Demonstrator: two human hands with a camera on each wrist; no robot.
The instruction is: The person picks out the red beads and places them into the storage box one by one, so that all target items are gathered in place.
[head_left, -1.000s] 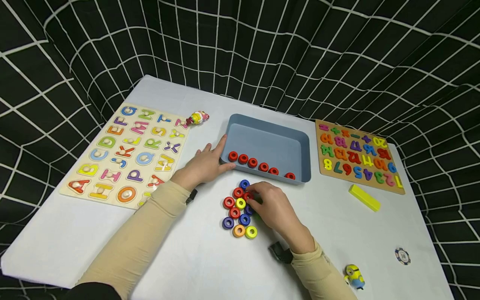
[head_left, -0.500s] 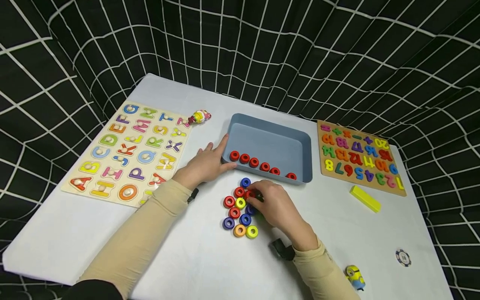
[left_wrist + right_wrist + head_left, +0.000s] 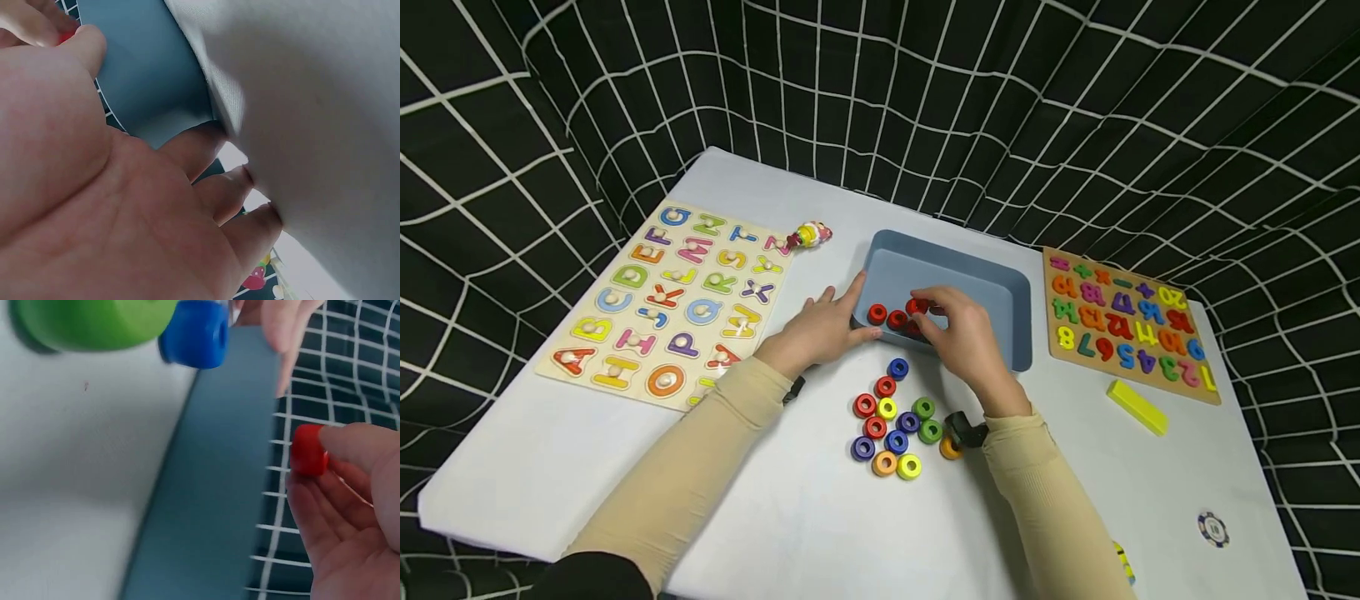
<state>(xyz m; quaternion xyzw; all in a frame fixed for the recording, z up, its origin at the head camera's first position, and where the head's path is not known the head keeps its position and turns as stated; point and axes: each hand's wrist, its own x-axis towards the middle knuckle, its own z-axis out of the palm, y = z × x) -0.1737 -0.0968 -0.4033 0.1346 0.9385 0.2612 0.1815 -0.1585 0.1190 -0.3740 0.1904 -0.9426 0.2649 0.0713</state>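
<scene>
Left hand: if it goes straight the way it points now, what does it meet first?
The left hand would likely meet the blue-grey tray first, at the side its fingers seem to touch.

- Head: above, facing forward and down across the table (image 3: 805,500).
- Left wrist: close on the left hand (image 3: 144,206), palm side.
- Right wrist: near (steeply tilted), facing the tray (image 3: 206,456).
- All share the tray.

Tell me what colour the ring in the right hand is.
The ring is red, best seen in the right wrist view.
</scene>
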